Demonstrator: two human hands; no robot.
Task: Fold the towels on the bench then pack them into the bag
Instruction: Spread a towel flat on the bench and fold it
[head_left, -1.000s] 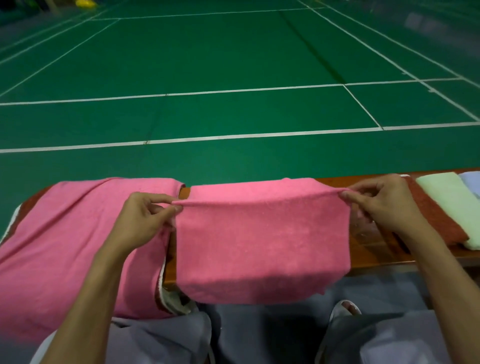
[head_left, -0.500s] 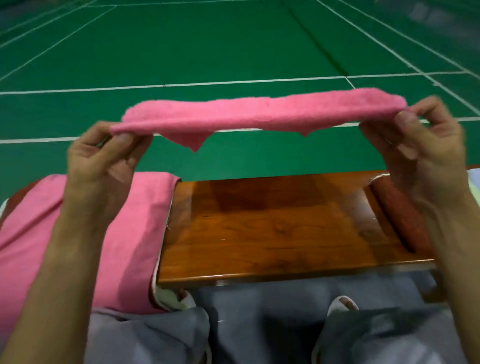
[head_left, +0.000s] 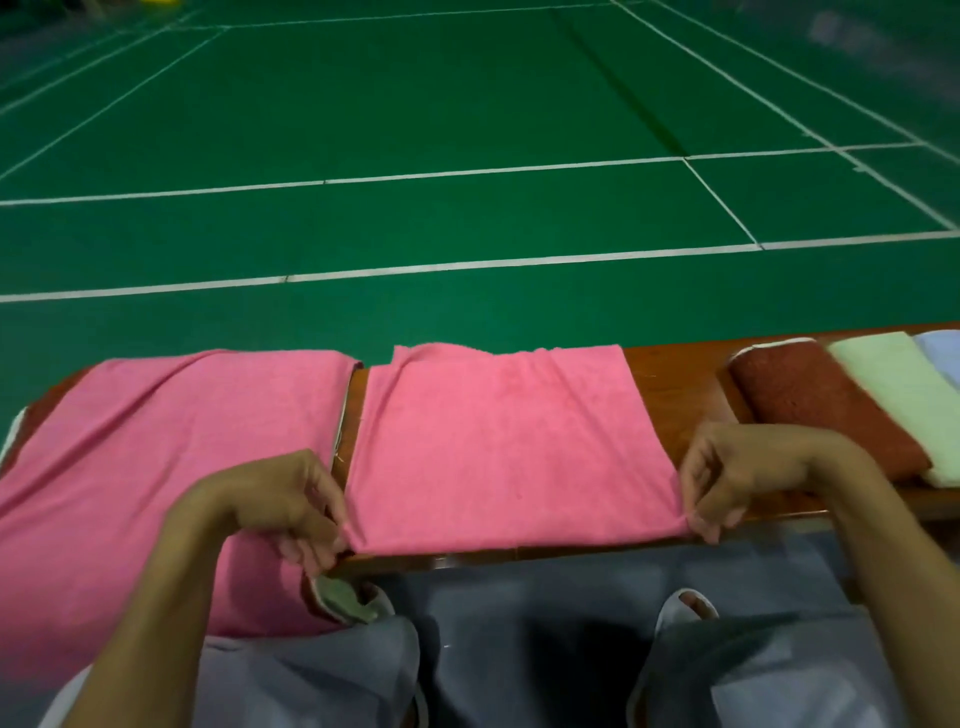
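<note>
pink towel (head_left: 498, 447) spread flat on bench (head_left: 670, 400), bigger pink towel (head_left: 156, 457) draped left, red towel (head_left: 815, 410) and green towel (head_left: 893, 395) folded right

Light is reading dim and flat. Court floor (head_left: 467, 104) lines are bowing near the frame edges, wide-angle distortion; upper corners are smearing soft. Table (head_left: 670, 395) varnish is throwing a faint sheen along its near edge. Lower centre is sinking into heavy shadow.

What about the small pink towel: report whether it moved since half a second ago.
Yes: the small pink towel came down from mid-air onto the bench and lies flat, left hand and right hand pinching its near corners.
</note>
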